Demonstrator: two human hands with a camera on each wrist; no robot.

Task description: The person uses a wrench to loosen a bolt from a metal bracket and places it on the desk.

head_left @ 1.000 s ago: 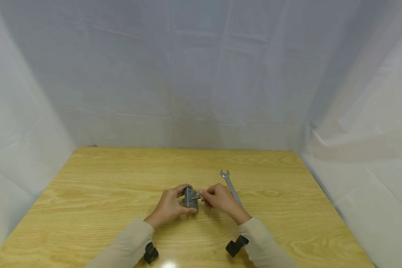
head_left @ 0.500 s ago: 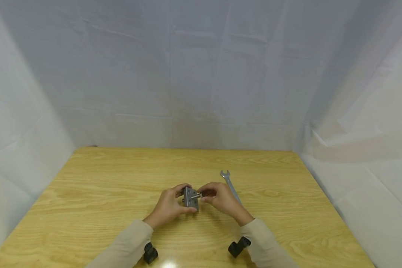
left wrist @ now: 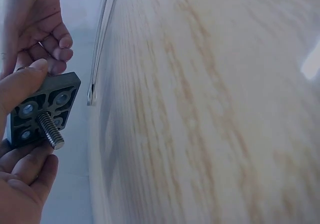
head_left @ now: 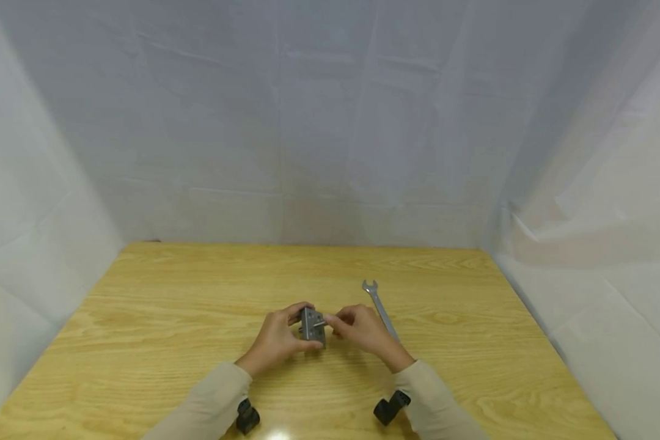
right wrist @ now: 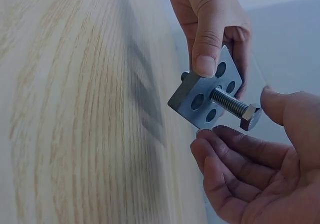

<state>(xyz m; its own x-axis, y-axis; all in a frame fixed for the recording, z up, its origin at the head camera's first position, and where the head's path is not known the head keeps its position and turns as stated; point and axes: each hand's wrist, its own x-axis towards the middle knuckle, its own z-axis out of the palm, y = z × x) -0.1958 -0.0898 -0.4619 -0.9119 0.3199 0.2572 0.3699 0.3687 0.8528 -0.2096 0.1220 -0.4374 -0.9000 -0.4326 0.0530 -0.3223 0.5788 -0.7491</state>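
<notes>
My left hand (head_left: pixel 275 342) grips a square grey metal plate (right wrist: pixel 192 92) by its edges, thumb on one side and fingers opposite. The plate has several round holes. A hex bolt (right wrist: pixel 230 102) runs through its middle; the head sticks out toward my right hand (right wrist: pixel 260 169), and the threaded end (left wrist: pixel 51 131) protrudes from the ribbed back face. In the right wrist view the right hand's thumb lies close to the bolt head, with the other fingers loosely bent below, apart from the head. Whether the thumb touches the head is not clear.
An open-ended wrench (head_left: pixel 382 308) lies on the wooden table (head_left: pixel 198 293), just beyond and partly behind the right hand. White sheeting (head_left: pixel 330 122) encloses the table at the back and both sides. Black wrist cameras (head_left: pixel 392 408) sit near both sleeves.
Half a second ago the right fingers and thumb were around the bolt head; now they have shifted, with the thumb farther forward along it. The left hand and plate stay nearly still.
</notes>
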